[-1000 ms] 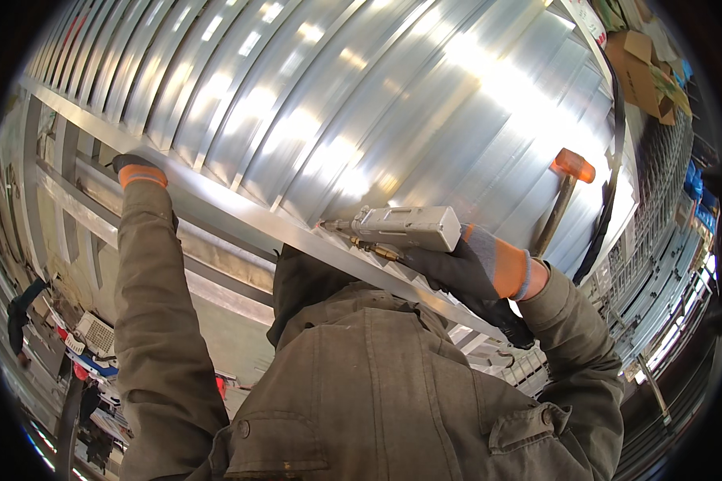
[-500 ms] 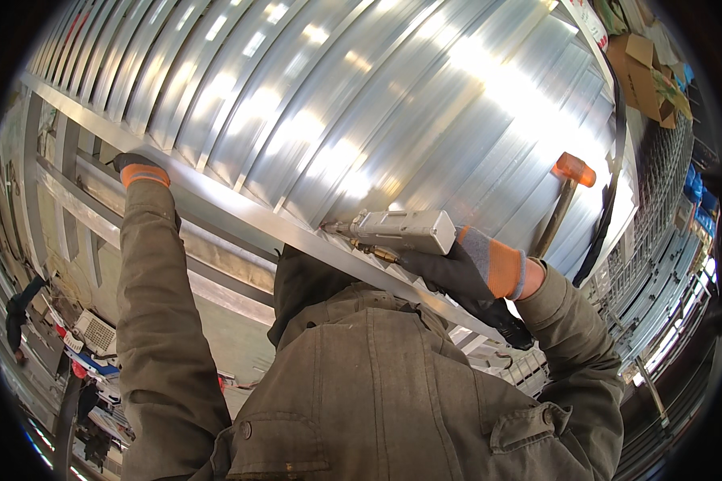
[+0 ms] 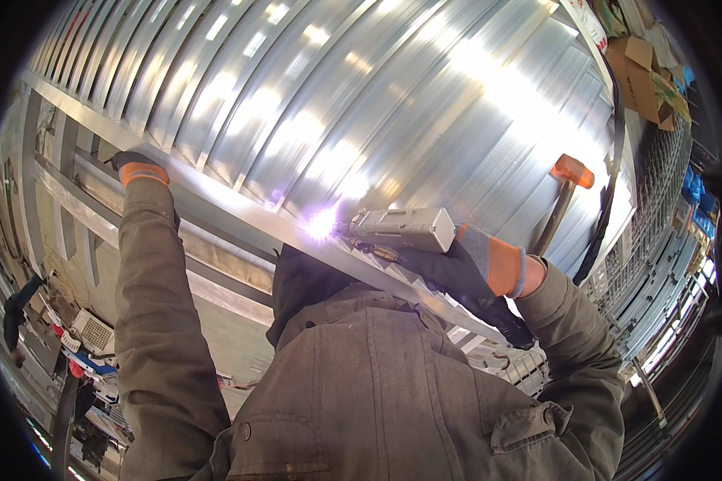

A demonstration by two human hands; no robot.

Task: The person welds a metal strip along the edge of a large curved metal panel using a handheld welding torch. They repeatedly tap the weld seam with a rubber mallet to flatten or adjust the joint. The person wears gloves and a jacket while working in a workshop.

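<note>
In my right hand (image 3: 457, 268), gloved in black and grey with an orange cuff, is a pale boxy welding gun (image 3: 405, 228). Its nozzle points left at the junction of the long metal edge rail (image 3: 241, 210) and the silvery slats (image 3: 313, 152). A bright violet-white glare (image 3: 322, 224) burns at the nozzle and hides the spot behind it. Further left, my left hand (image 3: 136, 164), in a dark glove with an orange band, is against the same rail. Its fingers are mostly hidden, so its grip does not show.
An orange-headed mallet (image 3: 574, 170) lies on the slats at the right, near a black cable (image 3: 606, 216). An opened cardboard box (image 3: 638, 76) and wire mesh (image 3: 658, 176) are beyond the right edge. Frame bars (image 3: 80, 200) run below the rail at left.
A bright arc has lit at the welding gun's nozzle, with a small violet glint to its left on the rail. Both hands have stayed nearly in place.
</note>
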